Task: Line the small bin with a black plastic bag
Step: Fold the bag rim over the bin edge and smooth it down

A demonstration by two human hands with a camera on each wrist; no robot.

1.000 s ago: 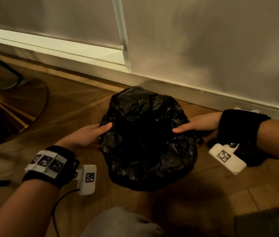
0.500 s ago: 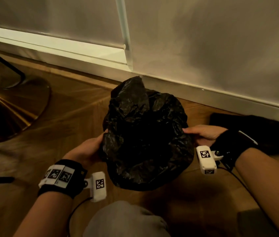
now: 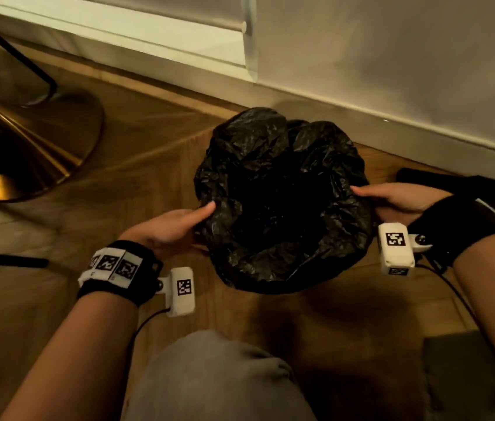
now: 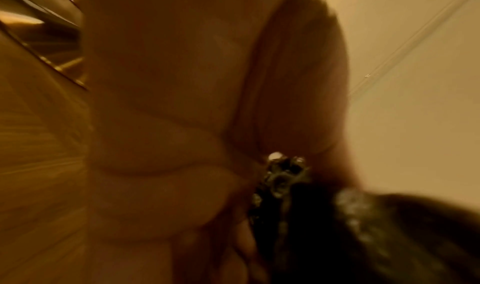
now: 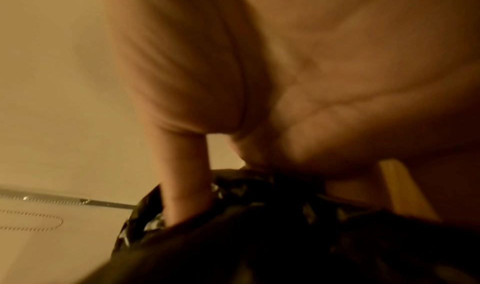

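Bag (image 3: 282,202): black, crumpled, draped over bin, between the hands | left hand (image 3: 167,229): pinching bag's edge | right hand (image 3: 398,199): pinching opposite edge.

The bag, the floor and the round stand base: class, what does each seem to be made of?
Bag: thin black plastic film, crinkled, glossy glints.
Floor: probably wood or wood-look planks, with grain and seams.
Stand base: likely brass-coloured polished metal, with streaked reflections.

Small bin: wholly hidden under the black plastic bag (image 3: 282,202), centre frame. Bag interior: too dark to read. Both wrist views: motion-blurred, finger positions unclear. Brass-coloured base (image 3: 27,147), upper left: cut by frame edge. Dark object (image 3: 440,183), right edge: unidentifiable.
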